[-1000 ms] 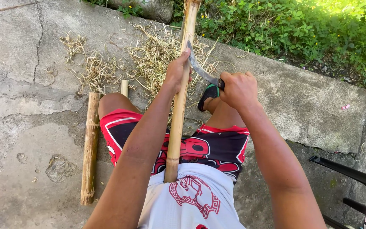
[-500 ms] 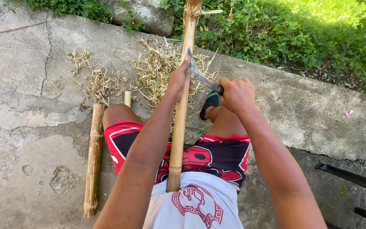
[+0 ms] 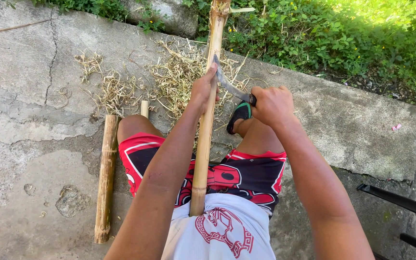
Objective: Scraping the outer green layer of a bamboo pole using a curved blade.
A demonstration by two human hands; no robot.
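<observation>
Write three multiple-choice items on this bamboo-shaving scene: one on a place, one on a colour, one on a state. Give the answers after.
1. Where does the spare bamboo piece lie?
A. on the concrete beside the person's left leg
B. in the grass
C. across the lap

2. What colours are the shorts?
A. plain green
B. red, black and white
C. yellow

3. What is the right hand doing?
A. resting open on the knee
B. gripping the handle of the knife, blade against the bamboo pole
C. holding shavings

Answers:
1 A, it lies along the concrete next to the left thigh.
2 B, red trim and white edging on black panels.
3 B, the fist is closed round the handle while the left hand clasps the pole.
</observation>
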